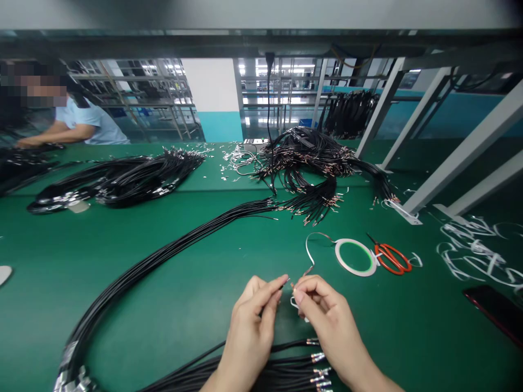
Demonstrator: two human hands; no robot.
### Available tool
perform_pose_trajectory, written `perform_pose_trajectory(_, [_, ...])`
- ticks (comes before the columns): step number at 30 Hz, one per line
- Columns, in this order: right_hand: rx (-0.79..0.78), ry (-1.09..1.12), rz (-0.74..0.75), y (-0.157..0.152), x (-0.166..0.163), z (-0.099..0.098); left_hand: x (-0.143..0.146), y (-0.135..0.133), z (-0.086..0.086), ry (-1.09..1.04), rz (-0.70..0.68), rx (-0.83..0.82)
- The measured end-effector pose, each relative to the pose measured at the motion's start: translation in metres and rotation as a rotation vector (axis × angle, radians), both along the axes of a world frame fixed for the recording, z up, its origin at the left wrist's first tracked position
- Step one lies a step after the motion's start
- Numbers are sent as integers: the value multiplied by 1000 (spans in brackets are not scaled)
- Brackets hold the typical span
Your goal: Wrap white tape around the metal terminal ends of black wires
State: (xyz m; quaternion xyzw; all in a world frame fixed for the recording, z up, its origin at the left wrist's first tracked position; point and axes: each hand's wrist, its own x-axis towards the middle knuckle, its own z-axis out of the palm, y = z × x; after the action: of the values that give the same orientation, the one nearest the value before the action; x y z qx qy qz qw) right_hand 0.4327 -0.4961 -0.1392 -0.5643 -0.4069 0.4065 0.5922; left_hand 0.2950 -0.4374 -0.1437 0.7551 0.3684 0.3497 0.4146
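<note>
My left hand [251,321] is closed in a pinch on a thin black cable, whose tip [288,280] shows just past the fingertips. Close beside it, my right hand [327,313] pinches the end of a narrow copper tape strip [309,269]. A white backing curl [294,302] hangs below those fingers. The strip loops back to a tape roll [340,257] with a white rim, flat on the green table [196,294]. Under my wrists lies a bundle of black cables [290,370] with shiny wrapped ends [318,357].
Orange-handled scissors [383,251] lie right of the roll. White strip scraps [476,245] and a phone [496,311] are at the right. A long cable bundle [163,256] curves along the left. Cable piles [306,149] sit farther back near metal posts [461,152]. A co-worker [87,120] is at far left.
</note>
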Motion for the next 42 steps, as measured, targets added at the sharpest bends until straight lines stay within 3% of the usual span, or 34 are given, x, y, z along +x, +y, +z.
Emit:
perform_pose_trajectory(5, [3,98,-6,0,-2,2,5,0,5,-144,-2,-254])
perform_pose_trajectory(14, [-58,98,-31,-1,-5,1,13,-5,1,-197,37,-295])
perform_pose_trajectory(32, [-45,142,-98,15,-8,-34,17,-4,-35,-317,117,-605])
perform_pose_trajectory(36, [-58,114,-103,13,-7,-29,15,-1,-38,-331,112,-597])
perform_pose_trajectory(42, [-23,25,-176,7,-4,-16,6,-1,-30,-274,90,-532])
